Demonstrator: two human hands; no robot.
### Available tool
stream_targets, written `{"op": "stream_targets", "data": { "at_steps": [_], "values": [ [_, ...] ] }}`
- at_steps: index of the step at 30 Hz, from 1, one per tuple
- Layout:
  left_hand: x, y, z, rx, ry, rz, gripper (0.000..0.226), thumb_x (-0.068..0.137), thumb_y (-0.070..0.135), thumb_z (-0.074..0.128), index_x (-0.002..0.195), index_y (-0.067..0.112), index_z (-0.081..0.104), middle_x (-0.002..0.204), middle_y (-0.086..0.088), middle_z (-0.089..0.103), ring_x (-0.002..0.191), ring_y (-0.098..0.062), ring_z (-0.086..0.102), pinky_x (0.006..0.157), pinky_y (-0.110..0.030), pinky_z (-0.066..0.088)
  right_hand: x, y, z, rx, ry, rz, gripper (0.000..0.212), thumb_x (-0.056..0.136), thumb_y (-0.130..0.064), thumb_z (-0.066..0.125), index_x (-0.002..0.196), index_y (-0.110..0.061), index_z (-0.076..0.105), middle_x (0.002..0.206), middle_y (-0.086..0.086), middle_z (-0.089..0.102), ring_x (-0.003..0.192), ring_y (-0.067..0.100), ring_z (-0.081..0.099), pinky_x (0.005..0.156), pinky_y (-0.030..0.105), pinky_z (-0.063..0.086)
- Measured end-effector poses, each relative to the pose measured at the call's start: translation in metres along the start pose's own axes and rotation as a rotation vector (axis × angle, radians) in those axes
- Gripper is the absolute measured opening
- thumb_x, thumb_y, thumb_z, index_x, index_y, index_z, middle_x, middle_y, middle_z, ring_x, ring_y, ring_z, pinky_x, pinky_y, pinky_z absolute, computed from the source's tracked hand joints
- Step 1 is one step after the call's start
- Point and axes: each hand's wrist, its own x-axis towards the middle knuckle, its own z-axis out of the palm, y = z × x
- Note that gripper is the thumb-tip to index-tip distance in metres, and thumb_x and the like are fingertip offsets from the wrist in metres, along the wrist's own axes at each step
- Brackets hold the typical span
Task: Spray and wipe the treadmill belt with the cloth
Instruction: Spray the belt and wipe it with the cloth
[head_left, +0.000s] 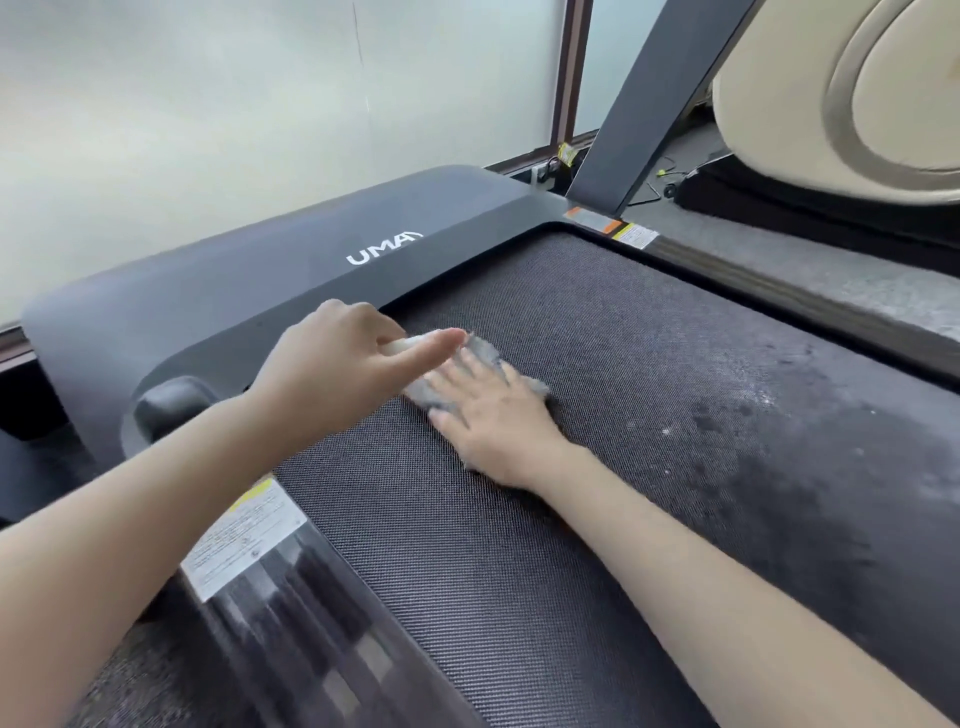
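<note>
Pressing flat with straight fingers, right hand (491, 415) on grey cloth (480, 347), at the motor-cover (260, 280) end of treadmill belt (519, 545); left hand (337, 364) just beside, curled round small white object (415, 343), probably the sprayer, forefinger extended. Step judged: wiping. Damp speckled patch (753, 457) lies to the right; next move calls for sweeping the cloth across it

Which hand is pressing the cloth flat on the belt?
The right hand, fingers spread flat on the grey cloth; the left hand instead grips a pale object.
</note>
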Motion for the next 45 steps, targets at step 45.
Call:
{"op": "stream_targets", "data": {
  "at_steps": [45],
  "values": [
    [0.003,0.006,0.017,-0.013,-0.071,-0.011,0.079,0.065,0.088,0.035,0.050,0.010,0.038,0.045,-0.006,0.040,0.043,-0.020,0.038,0.056,-0.050,0.048,-0.068,-0.012,0.002,0.033,-0.012,-0.217,0.060,0.096,-0.049,0.015,0.152,-0.030,0.013,0.160,-0.009,0.005,0.147,0.008,-0.007,0.118,0.037,-0.008]
  ]
}}
